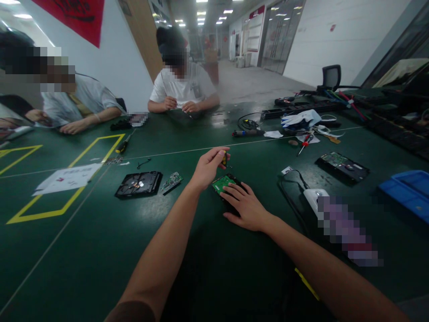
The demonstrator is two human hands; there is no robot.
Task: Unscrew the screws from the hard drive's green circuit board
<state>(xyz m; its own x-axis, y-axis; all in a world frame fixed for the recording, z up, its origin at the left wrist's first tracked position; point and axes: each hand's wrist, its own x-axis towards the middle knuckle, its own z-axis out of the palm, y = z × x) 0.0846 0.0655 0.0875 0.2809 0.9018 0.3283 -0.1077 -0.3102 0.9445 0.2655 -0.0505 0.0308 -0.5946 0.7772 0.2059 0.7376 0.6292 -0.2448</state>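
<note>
A screwdriver [225, 158] with a yellow-and-black handle is pinched in my left hand [208, 166], just above the far end of a hard drive. The thin shaft is hard to make out. That hard drive [222, 182] lies on the green table with its green circuit board facing up. Across its near part rests my right hand [250, 206], fingers spread and flat, covering much of the drive. Left of my hands sit a black drive casing [138, 184] and a loose circuit board [172, 182].
Another hard drive [343, 166], a blue bin [407, 192] and a white device with a cable [315, 199] are on the right. Gloves [301, 119] and a red screwdriver [304, 144] lie farther back. Two people sit across the table [100, 259]; a paper sheet [67, 179] lies left.
</note>
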